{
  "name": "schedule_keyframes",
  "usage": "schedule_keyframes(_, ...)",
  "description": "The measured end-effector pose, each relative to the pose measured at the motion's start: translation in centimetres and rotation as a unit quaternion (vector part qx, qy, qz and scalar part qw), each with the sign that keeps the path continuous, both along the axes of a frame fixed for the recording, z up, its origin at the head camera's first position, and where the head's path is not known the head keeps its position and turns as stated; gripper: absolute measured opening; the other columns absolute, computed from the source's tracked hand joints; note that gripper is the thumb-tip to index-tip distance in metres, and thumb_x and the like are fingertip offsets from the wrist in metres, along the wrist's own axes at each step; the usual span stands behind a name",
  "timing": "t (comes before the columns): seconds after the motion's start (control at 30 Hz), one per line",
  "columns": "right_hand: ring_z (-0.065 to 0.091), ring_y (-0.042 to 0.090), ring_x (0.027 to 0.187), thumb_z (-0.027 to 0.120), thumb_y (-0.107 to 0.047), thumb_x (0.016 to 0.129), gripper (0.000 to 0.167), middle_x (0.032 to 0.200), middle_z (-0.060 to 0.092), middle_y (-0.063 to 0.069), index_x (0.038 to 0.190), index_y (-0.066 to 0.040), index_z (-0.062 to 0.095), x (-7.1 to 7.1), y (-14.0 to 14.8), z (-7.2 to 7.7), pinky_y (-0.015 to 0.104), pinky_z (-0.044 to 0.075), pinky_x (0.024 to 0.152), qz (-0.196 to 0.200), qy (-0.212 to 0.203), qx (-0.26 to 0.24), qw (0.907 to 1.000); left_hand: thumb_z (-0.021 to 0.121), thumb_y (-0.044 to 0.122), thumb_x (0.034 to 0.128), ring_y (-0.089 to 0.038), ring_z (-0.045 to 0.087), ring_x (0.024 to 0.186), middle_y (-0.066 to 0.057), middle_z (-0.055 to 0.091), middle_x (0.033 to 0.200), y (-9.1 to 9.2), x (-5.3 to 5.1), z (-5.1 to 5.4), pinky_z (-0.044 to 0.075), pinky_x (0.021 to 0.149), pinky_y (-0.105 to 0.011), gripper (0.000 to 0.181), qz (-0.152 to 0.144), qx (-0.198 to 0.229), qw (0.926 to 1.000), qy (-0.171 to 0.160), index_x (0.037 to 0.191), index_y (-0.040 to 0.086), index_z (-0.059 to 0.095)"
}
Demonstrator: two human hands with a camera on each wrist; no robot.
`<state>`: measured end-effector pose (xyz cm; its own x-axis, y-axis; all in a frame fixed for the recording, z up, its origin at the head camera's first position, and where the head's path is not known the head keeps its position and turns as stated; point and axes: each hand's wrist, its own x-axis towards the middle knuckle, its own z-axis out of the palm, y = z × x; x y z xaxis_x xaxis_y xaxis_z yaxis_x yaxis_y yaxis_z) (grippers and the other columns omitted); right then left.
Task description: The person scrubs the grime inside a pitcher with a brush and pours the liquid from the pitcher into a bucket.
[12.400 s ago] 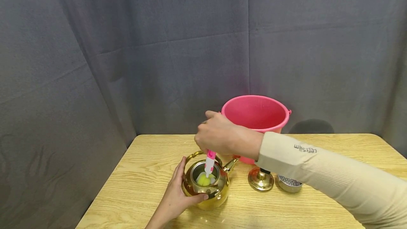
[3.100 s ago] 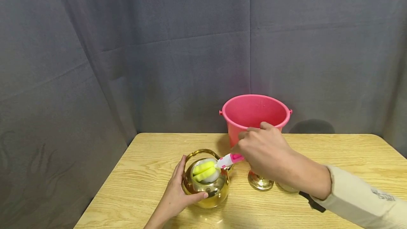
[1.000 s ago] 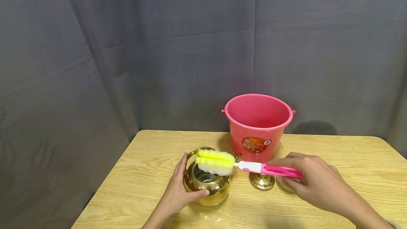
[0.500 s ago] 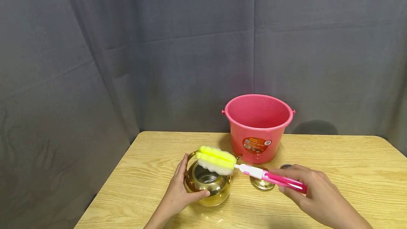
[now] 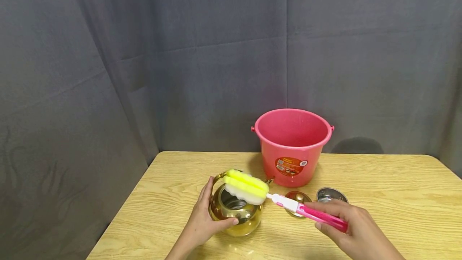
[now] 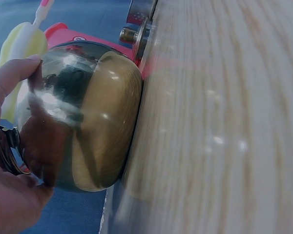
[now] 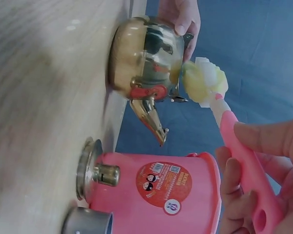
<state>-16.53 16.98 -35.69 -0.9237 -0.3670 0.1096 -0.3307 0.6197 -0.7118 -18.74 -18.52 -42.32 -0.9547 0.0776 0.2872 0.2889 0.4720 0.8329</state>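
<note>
A gold metal teapot point(image 5: 242, 227) stands on the table without its lid, its opening facing up. My left hand point(image 5: 203, 220) grips its near left side, thumb on the front and fingers behind, by the raised handle. In my right hand point(image 5: 355, 228) is a sponge bottle brush point(image 5: 249, 187) with a pink and white handle. The brush's yellow and white sponge head hangs over the teapot's opening and hides part of it. In the right wrist view the thumb and curled fingers wrap the pink handle point(image 7: 249, 168), and the teapot's spout point(image 7: 149, 119) points towards the bucket.
A pink bucket point(image 5: 267, 153) stands at the back, behind the teapot's spout. The gold teapot lid point(image 5: 298, 196) lies in front of it, partly behind the brush handle. To its right sits a perforated metal strainer cup point(image 5: 331, 193), near my right hand. Grey curtain hangs behind the table.
The brush head was inside the teapot, then came out and now hovers over the opening. Over the last second my right hand sank slightly, uncovering the strainer. The left hand stayed on the teapot.
</note>
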Motion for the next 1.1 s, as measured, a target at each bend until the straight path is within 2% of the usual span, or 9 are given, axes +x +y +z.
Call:
schedule_keyframes(0.17, 0.053, 0.023, 0.094, 0.079, -0.031, 0.08, 0.045, 0.115, 0.062, 0.005, 0.123, -0.023, 0.069, 0.1, 0.0, -0.4, 0.029, 0.053, 0.066, -0.036, -0.044, -0.008, 0.9983, 0.09, 0.04, 0.0653, -0.037, 0.023, 0.14, -0.012, 0.018, 0.158, 0.1, 0.0, 0.0, 0.025, 0.107, -0.059, 0.122, -0.003, 0.006, 1.0, -0.001, 0.157, 0.016, 0.012)
schedule_keyframes(0.3, 0.053, 0.025, 0.099, 0.08, -0.031, 0.08, 0.045, 0.119, 0.062, 0.006, 0.123, -0.025, 0.069, 0.5, -0.1, -0.6, 0.032, 0.054, 0.068, -0.055, -0.038, -0.014, 0.9977, 0.09, 0.04, 0.0658, -0.038, 0.023, 0.14, -0.012, 0.018, 0.158, 0.1, 0.0, -0.1, 0.025, 0.107, -0.058, 0.122, -0.006, 0.008, 1.0, -0.001, 0.157, 0.015, 0.012)
schedule_keyframes(0.5, 0.052, 0.029, 0.107, 0.08, -0.034, 0.079, 0.045, 0.124, 0.061, 0.006, 0.123, -0.031, 0.068, 1.3, -0.2, -0.8, 0.03, 0.056, 0.069, -0.088, -0.033, -0.047, 0.9945, 0.09, 0.04, 0.0658, -0.036, 0.024, 0.14, -0.011, 0.018, 0.158, 0.0, -0.1, -0.1, 0.026, 0.107, -0.056, 0.122, -0.005, 0.008, 1.0, 0.0, 0.157, 0.016, 0.012)
schedule_keyframes(0.67, 0.05, 0.03, 0.106, 0.079, -0.037, 0.081, 0.05, 0.123, 0.059, 0.009, 0.128, -0.028, 0.065, 1.8, 0.1, -0.9, 0.029, 0.055, 0.065, -0.115, -0.047, -0.069, 0.9898, 0.09, 0.039, 0.066, -0.036, 0.023, 0.14, -0.01, 0.018, 0.158, -0.1, -0.1, 0.0, 0.026, 0.108, -0.056, 0.122, -0.008, 0.01, 0.9999, -0.002, 0.157, 0.016, 0.012)
schedule_keyframes(0.77, 0.049, 0.034, 0.11, 0.078, -0.036, 0.082, 0.05, 0.125, 0.059, 0.013, 0.129, -0.025, 0.065, 2.2, 0.3, -1.2, 0.029, 0.055, 0.064, -0.135, -0.04, -0.082, 0.9866, 0.09, 0.039, 0.0662, -0.037, 0.023, 0.14, -0.011, 0.017, 0.158, -0.2, -0.1, 0.0, 0.026, 0.107, -0.057, 0.122, -0.007, 0.01, 0.9999, -0.006, 0.157, 0.017, 0.011)
schedule_keyframes(0.87, 0.051, 0.033, 0.104, 0.078, -0.033, 0.082, 0.048, 0.118, 0.061, 0.013, 0.128, -0.022, 0.067, 2.5, 0.4, -1.4, 0.03, 0.055, 0.063, -0.157, -0.015, -0.095, 0.9829, 0.089, 0.04, 0.0666, -0.039, 0.024, 0.139, -0.012, 0.016, 0.158, -0.2, -0.1, 0.0, 0.027, 0.106, -0.058, 0.122, -0.005, 0.009, 0.9999, -0.008, 0.157, 0.019, 0.011)
schedule_keyframes(1.0, 0.053, 0.019, 0.088, 0.078, -0.032, 0.083, 0.045, 0.103, 0.064, 0.005, 0.126, -0.02, 0.068, 2.7, 0.7, -1.7, 0.029, 0.053, 0.058, -0.186, 0.013, -0.101, 0.9772, 0.089, 0.041, 0.0667, -0.041, 0.024, 0.139, -0.013, 0.015, 0.159, -0.1, 0.0, 0.0, 0.027, 0.105, -0.06, 0.122, -0.007, 0.006, 0.9999, -0.008, 0.157, 0.02, 0.01)
schedule_keyframes(1.1, 0.053, 0.015, 0.086, 0.077, -0.034, 0.084, 0.046, 0.105, 0.065, 0.005, 0.127, -0.019, 0.068, 2.8, 1.0, -1.9, 0.028, 0.053, 0.058, -0.206, 0.016, -0.105, 0.9727, 0.089, 0.041, 0.0661, -0.041, 0.023, 0.139, -0.013, 0.015, 0.159, -0.1, 0.0, 0.0, 0.027, 0.105, -0.06, 0.122, -0.008, 0.004, 0.9999, -0.005, 0.157, 0.02, 0.01)
